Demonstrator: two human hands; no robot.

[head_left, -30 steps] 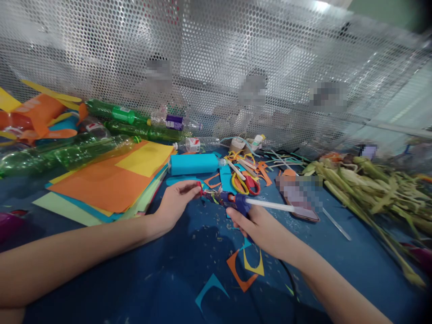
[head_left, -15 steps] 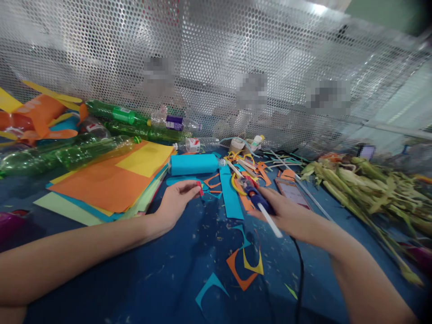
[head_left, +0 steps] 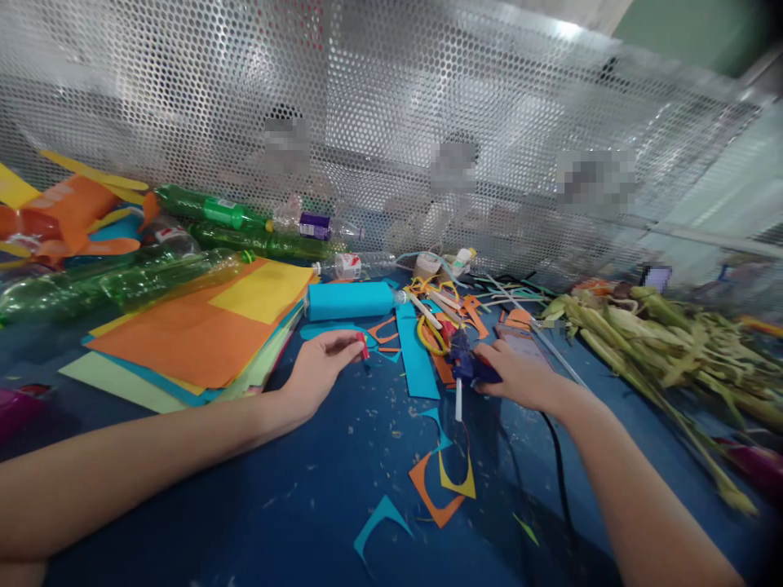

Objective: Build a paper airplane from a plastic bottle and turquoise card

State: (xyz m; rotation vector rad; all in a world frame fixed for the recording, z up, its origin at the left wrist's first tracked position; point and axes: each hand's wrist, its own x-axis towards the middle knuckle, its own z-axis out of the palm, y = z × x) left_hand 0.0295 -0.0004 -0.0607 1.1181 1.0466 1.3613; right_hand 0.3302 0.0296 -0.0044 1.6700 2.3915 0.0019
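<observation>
Between thumb and fingertips, my left hand (head_left: 324, 364) pinches a small red piece (head_left: 364, 346), too small to name surely. My right hand (head_left: 512, 375) is wrapped around a dark blue glue gun (head_left: 468, 364), its white glue stick (head_left: 458, 401) poking out toward me. A bottle wrapped in blue paper (head_left: 350, 301) lies on its side just beyond my left hand. Between the two hands is a flat blue paper strip (head_left: 417, 350). Behind the glue gun sit yellow-handled scissors (head_left: 428, 336) among paper scraps, their blades hidden.
A stack of coloured paper (head_left: 196, 338) lies left, with green plastic bottles (head_left: 122, 281) behind it. Cut paper scraps (head_left: 435, 493) are scattered in front. A phone (head_left: 519, 342) and a pile of corn husks (head_left: 666, 350) lie right. A perforated metal panel (head_left: 379, 106) stands behind.
My right hand has turned the glue gun, so the glue stick now points more straight toward me instead of to the lower right. My left hand stays almost still with the red piece.
</observation>
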